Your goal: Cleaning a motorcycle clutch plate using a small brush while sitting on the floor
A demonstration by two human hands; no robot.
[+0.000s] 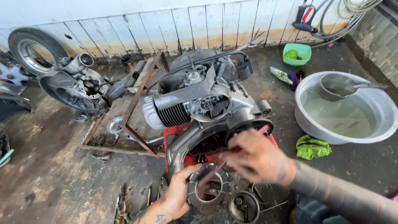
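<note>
A grey scooter engine (199,108) rests on a red stand (174,132) on the stained floor. In front of it my left hand (176,197) holds a round ring-shaped engine part (207,188) by its left rim. My right hand (257,159) is closed on a thin red-handled tool (262,130) and works its tip at the ring's inner edge. A dark sleeve covers my right forearm at the lower right.
A large metal basin of water (373,105) holding a scoop (338,87) stands at right, a green rag (311,147) beside it. A second engine (78,85) and wheel (33,49) lie at left. A rusty frame (130,110), a green bowl (297,53) and loose tools surround me.
</note>
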